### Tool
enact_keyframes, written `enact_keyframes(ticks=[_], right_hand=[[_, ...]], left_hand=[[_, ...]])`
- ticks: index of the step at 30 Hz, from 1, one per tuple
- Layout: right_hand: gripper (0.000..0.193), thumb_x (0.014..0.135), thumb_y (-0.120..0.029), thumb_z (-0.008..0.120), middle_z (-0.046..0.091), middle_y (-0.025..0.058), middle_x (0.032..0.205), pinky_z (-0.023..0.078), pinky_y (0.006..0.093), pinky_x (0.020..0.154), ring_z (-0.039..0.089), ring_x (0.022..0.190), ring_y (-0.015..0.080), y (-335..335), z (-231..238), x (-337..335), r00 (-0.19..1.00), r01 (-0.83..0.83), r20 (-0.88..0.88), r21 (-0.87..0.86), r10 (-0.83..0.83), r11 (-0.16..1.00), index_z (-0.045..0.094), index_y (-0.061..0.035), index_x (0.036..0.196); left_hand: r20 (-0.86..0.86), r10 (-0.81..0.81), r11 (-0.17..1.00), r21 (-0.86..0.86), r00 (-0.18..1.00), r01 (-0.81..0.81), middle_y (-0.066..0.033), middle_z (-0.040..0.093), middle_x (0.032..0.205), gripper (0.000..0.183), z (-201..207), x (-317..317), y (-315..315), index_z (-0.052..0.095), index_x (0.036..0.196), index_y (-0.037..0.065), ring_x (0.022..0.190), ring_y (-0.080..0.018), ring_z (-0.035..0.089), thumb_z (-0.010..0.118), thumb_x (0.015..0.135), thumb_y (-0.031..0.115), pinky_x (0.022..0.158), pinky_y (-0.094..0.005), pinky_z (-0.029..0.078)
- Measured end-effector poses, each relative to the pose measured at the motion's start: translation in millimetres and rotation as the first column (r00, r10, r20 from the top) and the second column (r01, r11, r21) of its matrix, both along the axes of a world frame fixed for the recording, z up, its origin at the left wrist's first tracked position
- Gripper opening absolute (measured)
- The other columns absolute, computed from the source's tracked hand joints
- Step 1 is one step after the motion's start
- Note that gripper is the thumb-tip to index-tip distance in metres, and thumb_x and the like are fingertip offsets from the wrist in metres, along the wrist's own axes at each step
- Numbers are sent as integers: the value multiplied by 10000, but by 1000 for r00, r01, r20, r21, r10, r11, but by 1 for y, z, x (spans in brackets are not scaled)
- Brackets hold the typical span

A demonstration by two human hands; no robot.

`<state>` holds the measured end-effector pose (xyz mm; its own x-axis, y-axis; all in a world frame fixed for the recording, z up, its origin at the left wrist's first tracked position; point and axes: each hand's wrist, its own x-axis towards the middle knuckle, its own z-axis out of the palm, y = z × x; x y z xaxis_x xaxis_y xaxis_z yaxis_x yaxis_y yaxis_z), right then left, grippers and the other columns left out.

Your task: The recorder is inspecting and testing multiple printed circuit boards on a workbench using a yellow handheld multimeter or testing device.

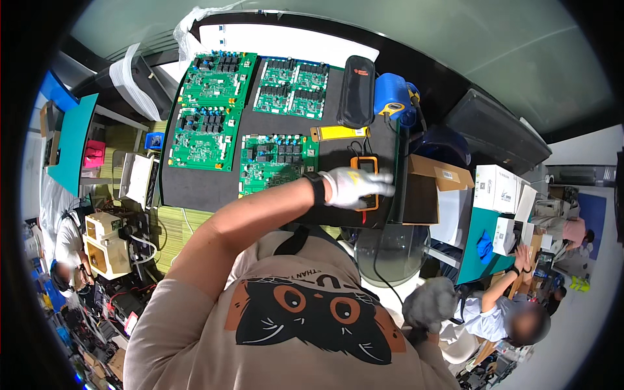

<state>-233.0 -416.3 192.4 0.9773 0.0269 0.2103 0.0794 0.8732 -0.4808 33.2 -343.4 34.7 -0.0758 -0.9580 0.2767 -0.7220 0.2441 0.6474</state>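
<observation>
My left hand [351, 187], in a white glove with a black band at the wrist, reaches over an orange-framed handheld meter [366, 165]. Its fingers are stretched out to the right and partly cover the meter's face. A red lead [364, 217] shows below the meter. To the left of the hand lies a green circuit board [276, 156], partly hidden by my forearm. Above the meter is a yellow flat packet [339, 132]. At lower right, a grey fuzzy rounded mass [429, 305] appears at the end of my right arm; my right hand's fingers cannot be made out.
More green boards [205, 138] lie on the dark mat, with a group of smaller boards [290, 88] behind. A black zip case [357, 91] and a blue bench device [392, 96] stand at the back right. An open cardboard box [439, 172] sits right; another person [497, 312] is nearby.
</observation>
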Motion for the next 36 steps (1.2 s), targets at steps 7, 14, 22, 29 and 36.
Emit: enact_keyframes(ticks=[7, 14, 22, 29, 36], right_hand=[[330, 1007, -338, 531, 662, 186, 794, 423, 339, 451, 557, 504, 241, -19, -11, -8, 696, 334, -121, -818, -708, 468, 546, -13, 1060], [590, 850, -527, 679, 667, 189, 1066, 506, 458, 864, 652, 1007, 382, -9, -135, 87, 488, -648, -233, -742, -841, -170, 539, -32, 1139], [610, 775, -518, 732, 598, 187, 1073, 529, 472, 826, 657, 981, 394, -11, -189, 120, 515, -688, -162, -664, -842, -293, 520, -29, 1073], [487, 761, -371, 793, 535, 137, 912, 473, 440, 755, 582, 832, 359, -48, -169, 82, 389, -457, -63, -880, -919, -133, 474, -39, 922], [520, 759, -418, 759, 572, 169, 1055, 504, 473, 838, 621, 976, 397, -59, -176, 108, 392, -671, -57, -701, -918, -243, 507, -42, 1012]], left_hand=[[-58, -38, 842, 536, 998, 63, -167, 698, 917, 393, 2, -12, 59, 688, 1003, 80, 881, -373, 662, 478, 995, 412, 807, -461, 526], [-116, -105, 699, 697, 988, 157, -180, 705, 953, 437, 6, -36, 78, 701, 1086, 83, 929, -380, 664, 471, 985, 441, 857, -470, 509], [-249, 28, 703, 694, 968, 157, -183, 710, 977, 438, 17, -37, 90, 706, 1116, 106, 931, -381, 666, 511, 955, 464, 847, -455, 512], [-303, 282, 706, 708, 910, 17, -167, 720, 967, 394, 14, -16, 140, 720, 1036, 92, 899, -368, 676, 554, 954, 440, 807, -437, 524], [-374, 421, 797, 588, 827, -139, -152, 716, 1033, 308, 31, -20, 173, 713, 1093, 75, 980, -350, 673, 558, 968, 310, 886, -408, 529]])
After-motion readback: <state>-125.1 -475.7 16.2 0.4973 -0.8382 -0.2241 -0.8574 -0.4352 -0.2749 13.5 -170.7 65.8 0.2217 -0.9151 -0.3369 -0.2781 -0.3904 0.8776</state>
